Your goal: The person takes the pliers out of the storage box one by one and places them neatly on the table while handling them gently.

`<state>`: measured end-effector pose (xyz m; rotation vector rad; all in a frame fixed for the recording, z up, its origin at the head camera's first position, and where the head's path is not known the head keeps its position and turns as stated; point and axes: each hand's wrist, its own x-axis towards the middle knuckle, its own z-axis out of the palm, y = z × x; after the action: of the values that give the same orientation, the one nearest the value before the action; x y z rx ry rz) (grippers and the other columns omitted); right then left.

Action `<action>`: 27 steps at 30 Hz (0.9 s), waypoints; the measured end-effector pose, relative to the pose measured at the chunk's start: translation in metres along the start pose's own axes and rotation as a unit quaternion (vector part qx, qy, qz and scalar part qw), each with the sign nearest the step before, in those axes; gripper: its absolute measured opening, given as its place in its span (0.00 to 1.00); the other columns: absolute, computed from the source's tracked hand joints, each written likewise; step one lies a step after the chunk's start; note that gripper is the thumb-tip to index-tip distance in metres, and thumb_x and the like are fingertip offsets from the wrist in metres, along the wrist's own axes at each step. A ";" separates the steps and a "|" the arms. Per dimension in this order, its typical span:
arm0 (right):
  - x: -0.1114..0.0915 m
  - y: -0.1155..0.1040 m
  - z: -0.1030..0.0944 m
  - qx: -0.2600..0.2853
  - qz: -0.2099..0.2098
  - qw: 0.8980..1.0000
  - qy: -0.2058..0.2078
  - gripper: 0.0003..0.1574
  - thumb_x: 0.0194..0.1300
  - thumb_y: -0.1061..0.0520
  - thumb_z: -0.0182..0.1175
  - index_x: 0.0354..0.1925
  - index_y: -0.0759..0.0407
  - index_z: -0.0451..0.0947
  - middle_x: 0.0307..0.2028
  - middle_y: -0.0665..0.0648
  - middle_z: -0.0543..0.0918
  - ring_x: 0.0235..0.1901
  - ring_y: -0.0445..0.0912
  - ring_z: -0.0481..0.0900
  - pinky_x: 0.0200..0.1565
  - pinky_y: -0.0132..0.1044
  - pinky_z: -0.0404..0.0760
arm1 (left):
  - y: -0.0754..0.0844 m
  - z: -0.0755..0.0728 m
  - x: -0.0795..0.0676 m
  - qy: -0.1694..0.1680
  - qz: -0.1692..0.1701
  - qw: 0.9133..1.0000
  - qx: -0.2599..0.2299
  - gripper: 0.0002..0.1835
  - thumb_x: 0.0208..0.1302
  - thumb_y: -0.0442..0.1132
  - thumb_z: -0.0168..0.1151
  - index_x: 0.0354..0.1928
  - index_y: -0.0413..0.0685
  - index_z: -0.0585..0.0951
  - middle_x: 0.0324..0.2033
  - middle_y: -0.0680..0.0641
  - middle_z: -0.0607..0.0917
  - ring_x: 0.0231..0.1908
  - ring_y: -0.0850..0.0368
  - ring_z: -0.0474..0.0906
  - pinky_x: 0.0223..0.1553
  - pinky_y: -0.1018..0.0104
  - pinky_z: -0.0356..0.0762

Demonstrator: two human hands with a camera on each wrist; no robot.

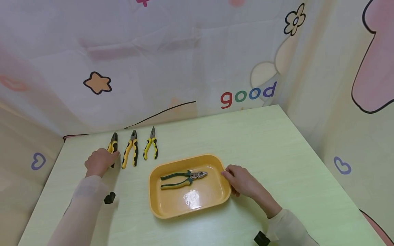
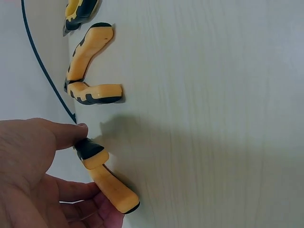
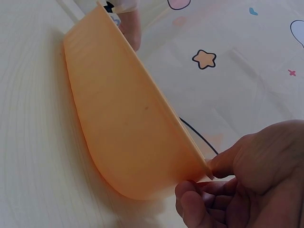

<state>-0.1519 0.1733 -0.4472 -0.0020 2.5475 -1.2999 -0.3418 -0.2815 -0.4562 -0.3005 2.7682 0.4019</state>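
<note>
The left hand (image 1: 100,162) has its thumb and fingers pinched around the handles of the leftmost pliers (image 1: 114,139), whose head pokes out past them on the far side. A firm squeeze near the middle of both handles should stop the tool swivelling (whether it rests fully on the desk (image 1: 252,140), I cannot tell). The second pliers (image 1: 135,150) lie just to the right of those fingers, so a lift straight up looks safer than a sideways drag. The right hand's (image 1: 244,181) fingers are clamped on the near end of the yellow tray (image 1: 172,206), thumb at the rim, others curled below; a light, steady hold there should suffice. Inside, left of these fingers, lie green-handled pliers (image 1: 192,176); best not set metal down on them.
</note>
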 end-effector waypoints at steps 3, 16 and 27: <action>0.000 0.000 0.000 0.000 0.001 1.000 0.000 0.16 0.81 0.57 0.51 0.35 0.65 0.73 0.17 0.55 0.74 0.14 0.43 0.70 0.20 0.35 0.71 | 0.000 0.002 0.001 0.004 0.002 1.000 0.001 0.29 0.74 0.59 0.52 0.33 0.35 0.75 0.28 0.40 0.74 0.32 0.43 0.72 0.40 0.48 0.70; 0.000 0.000 0.000 -0.001 -0.009 1.000 -0.002 0.16 0.81 0.57 0.50 0.35 0.65 0.73 0.18 0.54 0.74 0.14 0.43 0.70 0.20 0.34 0.70 | -0.003 0.006 -0.006 0.027 0.034 0.999 -0.011 0.28 0.70 0.59 0.61 0.22 0.44 0.71 0.22 0.46 0.69 0.25 0.49 0.69 0.31 0.55 0.65; -0.001 0.000 0.000 0.001 -0.006 1.000 -0.002 0.16 0.81 0.56 0.50 0.35 0.65 0.73 0.18 0.55 0.74 0.14 0.43 0.70 0.20 0.34 0.69 | -0.002 0.008 -0.006 0.041 0.027 0.999 -0.018 0.29 0.67 0.59 0.67 0.20 0.46 0.69 0.19 0.48 0.67 0.22 0.51 0.67 0.30 0.56 0.64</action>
<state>-0.1512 0.1734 -0.4464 -0.0193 2.5463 -1.3057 -0.3338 -0.2803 -0.4620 -0.2555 2.8563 0.4639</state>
